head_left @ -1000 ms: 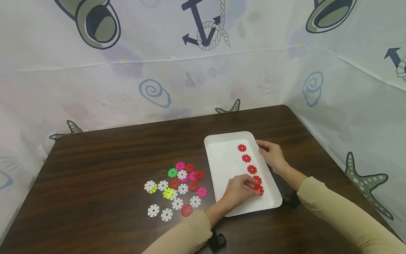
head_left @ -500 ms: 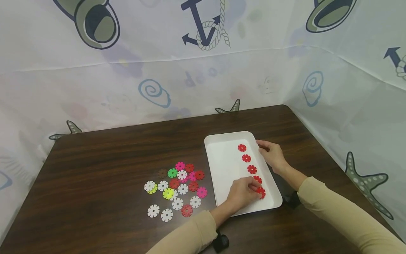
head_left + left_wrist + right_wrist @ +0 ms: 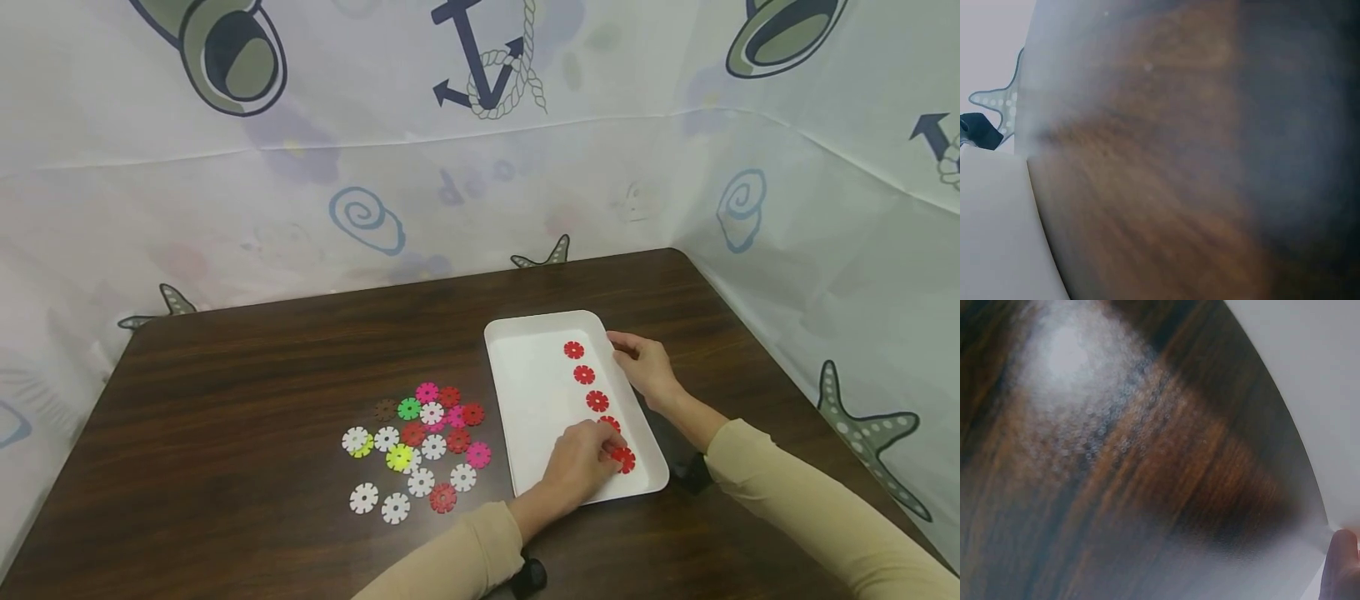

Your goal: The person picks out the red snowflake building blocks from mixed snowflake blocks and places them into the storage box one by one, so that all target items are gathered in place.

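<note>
A white tray (image 3: 517, 392) lies at the right of the table, with a slanting row of red notched discs (image 3: 583, 375) along its right side. My left hand (image 3: 581, 462) is over the tray's near half and pinches the nearest red notched disc (image 3: 625, 460) by its left edge. The disc just beyond it is partly hidden by that hand. With its fingertips my right hand (image 3: 648, 371) holds the tray's right rim, near the far corner. In the right wrist view a fingertip (image 3: 1341, 562) meets the tray's edge. The left wrist view shows tray, but no fingers.
Left of the tray, loose notched discs (image 3: 421, 482) in white, red, pink, yellow, green and brown lie spread on the dark wooden table (image 3: 225, 417), some overlapping. A printed cloth (image 3: 450, 192) hangs behind the table and along its right side.
My left hand has shifted slightly right and toward me with the nearest red disc, widening its gap from the disc beyond. The right hand and the tray have stayed put.
</note>
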{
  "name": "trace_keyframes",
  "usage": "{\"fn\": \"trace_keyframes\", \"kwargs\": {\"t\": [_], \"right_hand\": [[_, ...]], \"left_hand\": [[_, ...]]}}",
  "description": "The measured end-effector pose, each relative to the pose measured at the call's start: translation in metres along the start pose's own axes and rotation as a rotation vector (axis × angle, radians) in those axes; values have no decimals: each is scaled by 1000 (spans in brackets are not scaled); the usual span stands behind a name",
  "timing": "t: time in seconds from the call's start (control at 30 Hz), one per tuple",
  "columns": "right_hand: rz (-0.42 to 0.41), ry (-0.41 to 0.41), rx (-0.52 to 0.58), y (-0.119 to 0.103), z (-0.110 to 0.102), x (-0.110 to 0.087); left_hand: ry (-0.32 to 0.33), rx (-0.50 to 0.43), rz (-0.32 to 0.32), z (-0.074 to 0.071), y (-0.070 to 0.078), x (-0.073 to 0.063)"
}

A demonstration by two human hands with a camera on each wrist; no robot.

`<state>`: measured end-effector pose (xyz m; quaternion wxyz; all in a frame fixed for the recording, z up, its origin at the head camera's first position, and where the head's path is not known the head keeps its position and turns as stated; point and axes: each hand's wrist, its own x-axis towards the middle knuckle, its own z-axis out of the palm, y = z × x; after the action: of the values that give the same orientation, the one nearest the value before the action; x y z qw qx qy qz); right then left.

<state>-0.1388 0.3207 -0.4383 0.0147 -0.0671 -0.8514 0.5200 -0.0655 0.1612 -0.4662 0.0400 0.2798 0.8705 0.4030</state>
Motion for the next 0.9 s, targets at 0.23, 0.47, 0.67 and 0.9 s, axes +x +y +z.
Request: {"fn": "trace_keyframes", "kwargs": {"t": [0.23, 0.47, 0.67, 0.9], "right_hand": [[-9, -3, -6, 1, 0, -1], [-8, -4, -3, 1, 0, 0], [-7, -2, -7, 1, 0, 0], [-16, 1, -11, 2, 0, 0]], "left_hand": [[3, 27, -3, 0, 2, -2], [2, 37, -15, 1, 1, -2], [-2, 32, -35, 0, 2, -3], [1, 31, -38, 0, 2, -3]]}}
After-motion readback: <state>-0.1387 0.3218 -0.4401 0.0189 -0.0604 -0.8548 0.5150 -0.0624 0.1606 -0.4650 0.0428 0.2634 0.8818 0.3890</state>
